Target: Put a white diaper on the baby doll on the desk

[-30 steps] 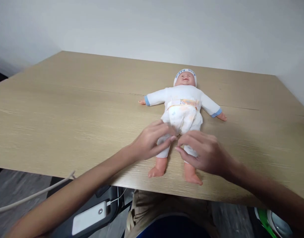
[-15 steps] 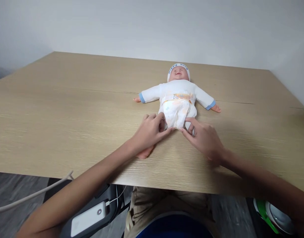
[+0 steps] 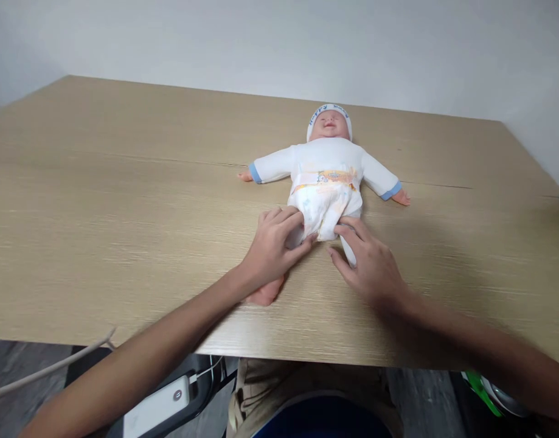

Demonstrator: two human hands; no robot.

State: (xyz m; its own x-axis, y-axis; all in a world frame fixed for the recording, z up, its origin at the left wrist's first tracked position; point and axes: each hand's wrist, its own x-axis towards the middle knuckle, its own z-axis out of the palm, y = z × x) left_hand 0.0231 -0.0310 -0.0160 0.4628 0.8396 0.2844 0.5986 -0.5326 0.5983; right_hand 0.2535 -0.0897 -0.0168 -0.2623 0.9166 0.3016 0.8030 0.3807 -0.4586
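A baby doll (image 3: pixel 327 155) lies on its back, head away from me, in a white top with blue cuffs and a lettered cap (image 3: pixel 329 108). Around its hips is a white diaper (image 3: pixel 322 207) with an orange patterned waistband. My left hand (image 3: pixel 277 243) is closed on the diaper's left leg edge, thumb at the crotch. At the opposite leg edge, the curled fingers of my right hand (image 3: pixel 368 258) touch the diaper, while its thumb stands apart. A bare doll foot (image 3: pixel 265 293) shows beneath my left wrist; my right hand and forearm hide the other foot.
The doll lies on a wooden table (image 3: pixel 146 243) with a seam across it and a pale wall behind. Below the front edge are a white power bank (image 3: pixel 158 407) with a cable, a pale hose (image 3: pixel 46 371) and a green-and-white object (image 3: pixel 484 392).
My right thumb has come away from the diaper's crotch, and more of the white-covered leg shows beside it. My left hand keeps its place. The view has shifted slightly.
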